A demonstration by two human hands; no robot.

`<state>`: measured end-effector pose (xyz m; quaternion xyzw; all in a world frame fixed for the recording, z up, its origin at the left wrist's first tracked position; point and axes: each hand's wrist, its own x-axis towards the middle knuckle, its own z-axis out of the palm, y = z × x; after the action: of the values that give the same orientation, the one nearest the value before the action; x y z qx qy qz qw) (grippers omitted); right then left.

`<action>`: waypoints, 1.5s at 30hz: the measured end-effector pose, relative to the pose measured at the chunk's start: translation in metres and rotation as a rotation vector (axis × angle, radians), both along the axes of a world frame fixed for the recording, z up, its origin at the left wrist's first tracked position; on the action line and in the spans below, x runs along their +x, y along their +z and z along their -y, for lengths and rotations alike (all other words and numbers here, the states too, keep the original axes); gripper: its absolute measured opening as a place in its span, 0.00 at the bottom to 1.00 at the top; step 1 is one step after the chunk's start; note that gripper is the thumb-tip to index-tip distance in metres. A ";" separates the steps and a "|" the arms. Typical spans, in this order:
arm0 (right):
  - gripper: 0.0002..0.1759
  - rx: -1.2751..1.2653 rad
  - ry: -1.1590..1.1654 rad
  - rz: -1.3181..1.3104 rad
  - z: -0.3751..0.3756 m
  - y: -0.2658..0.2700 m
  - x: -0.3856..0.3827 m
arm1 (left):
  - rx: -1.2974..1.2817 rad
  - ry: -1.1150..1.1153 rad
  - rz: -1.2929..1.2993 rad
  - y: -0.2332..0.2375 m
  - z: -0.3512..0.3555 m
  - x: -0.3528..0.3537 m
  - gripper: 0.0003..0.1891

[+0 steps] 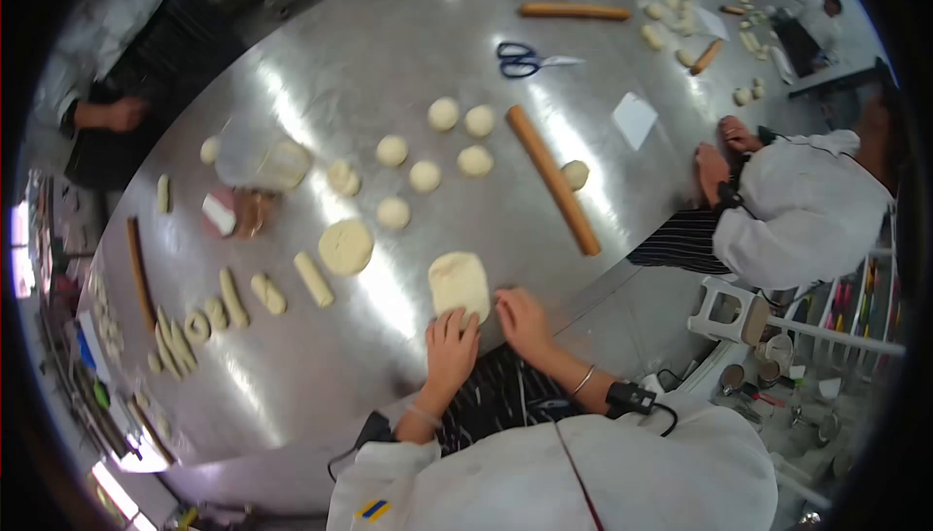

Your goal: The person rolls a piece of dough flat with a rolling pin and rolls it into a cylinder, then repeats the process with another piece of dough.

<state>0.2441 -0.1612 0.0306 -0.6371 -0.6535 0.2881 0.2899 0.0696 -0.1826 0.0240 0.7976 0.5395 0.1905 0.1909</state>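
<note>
Left hand (452,337): fingers slightly spread on near edge of flat dough (459,283). Right hand (525,325): just beside dough; blurred, cannot tell whether pinching. Dough lies on bench (321,366); judged soft, light, tearable; hold broadly by edges. Beyond: dough balls (425,176).

Gleaming grey steel table (330,361) | pale round dough balls (443,114) cluster centrally | long brown wooden rolling pin (554,181) lies nearby | blue-handled metal scissors (530,61) rest beyond
</note>
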 end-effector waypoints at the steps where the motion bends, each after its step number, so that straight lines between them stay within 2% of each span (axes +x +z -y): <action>1: 0.09 -0.103 -0.054 0.042 -0.001 0.005 -0.010 | -0.015 0.021 0.008 0.000 0.004 0.004 0.21; 4: 0.11 -0.283 -0.169 -0.024 -0.004 -0.015 -0.026 | 0.076 0.038 -0.009 -0.023 0.005 0.016 0.17; 5: 0.10 -0.333 -0.175 -0.058 -0.007 -0.016 -0.026 | 0.144 0.087 0.038 -0.025 -0.002 0.023 0.13; 6: 0.09 -0.304 -0.184 -0.071 -0.008 -0.017 -0.026 | -0.018 -0.039 0.038 0.005 -0.011 0.018 0.15; 7: 0.10 -0.386 -0.161 -0.099 -0.013 -0.010 -0.022 | -0.034 -0.031 0.055 0.011 -0.016 0.021 0.11; 8: 0.10 -0.400 -0.142 -0.124 -0.015 -0.015 -0.017 | -0.003 -0.045 0.086 0.013 -0.019 0.023 0.11; 11: 0.15 -0.266 -0.129 -0.087 -0.005 -0.045 -0.013 | -0.168 -0.046 0.193 0.013 -0.021 0.014 0.15; 12: 0.18 -0.648 -0.124 -0.108 -0.021 0.026 -0.012 | -0.128 -0.061 0.223 0.009 -0.022 0.013 0.18; 16: 0.17 -0.551 -0.153 -0.126 -0.007 0.022 -0.019 | -0.077 -0.051 0.274 -0.015 -0.020 0.010 0.16; 19: 0.15 -0.716 -0.203 -0.217 -0.008 -0.004 -0.019 | -0.204 -0.016 0.324 -0.018 -0.016 0.014 0.14; 20: 0.17 -0.821 -0.362 -0.553 -0.010 -0.013 -0.021 | -0.254 0.008 0.333 -0.019 -0.012 0.014 0.14; 21: 0.22 -0.931 -0.523 -0.890 -0.011 -0.022 -0.024 | -0.151 0.066 0.407 -0.027 -0.012 0.019 0.10; 22: 0.28 -0.813 -0.412 -0.746 -0.010 -0.024 -0.022 | -0.057 0.140 0.469 -0.030 -0.007 0.024 0.08; 23: 0.26 -0.592 -0.297 -0.417 -0.014 -0.016 -0.023 | -0.038 0.144 0.467 -0.002 -0.011 0.026 0.04; 24: 0.25 -0.445 -0.255 -0.324 -0.015 -0.033 -0.030 | -0.091 0.126 0.449 0.014 -0.015 0.023 0.04; 25: 0.23 -0.407 -0.289 -0.405 -0.008 -0.051 -0.034 | -0.090 0.150 0.462 0.011 -0.013 0.020 0.03; 26: 0.19 -0.431 -0.348 -0.455 -0.008 -0.043 -0.035 | -0.119 0.158 0.499 0.018 -0.013 0.018 0.05; 27: 0.14 -0.518 -0.463 -0.659 -0.008 -0.030 -0.037 | -0.072 0.169 0.494 0.014 -0.011 0.017 0.09; 29: 0.12 -0.645 -0.504 -0.780 -0.006 -0.017 -0.030 | 0.043 0.166 0.392 0.014 -0.004 0.012 0.15; 31: 0.10 -0.688 -0.500 -0.772 -0.002 -0.011 -0.022 | -0.023 0.183 0.301 0.006 0.004 0.006 0.17; 34: 0.09 -0.734 -0.481 -0.762 0.008 -0.010 -0.019 | -0.032 0.091 0.227 -0.006 0.008 0.004 0.21; 36: 0.11 -0.671 -0.454 -0.794 0.010 -0.010 -0.014 | -0.053 0.020 0.129 -0.012 0.017 0.007 0.27; 40: 0.09 -0.655 -0.482 -0.714 0.010 0.003 0.000 | -0.156 -0.018 0.042 -0.011 0.037 0.010 0.32; 42: 0.06 -0.091 -0.035 0.072 0.015 0.008 0.004 | -0.113 -0.068 0.003 -0.011 0.040 0.009 0.34; 43: 0.06 -0.096 -0.034 0.071 0.016 0.010 0.002 | -0.118 -0.068 0.003 -0.010 0.040 0.008 0.34; 45: 0.15 0.194 0.313 0.220 0.019 0.013 -0.001 | -0.072 -0.052 -0.057 -0.008 0.039 0.007 0.35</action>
<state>0.2428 -0.1799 0.0437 -0.5244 -0.7969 0.1942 0.2285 0.0770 -0.2220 0.0161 0.8091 0.5304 0.1431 0.2087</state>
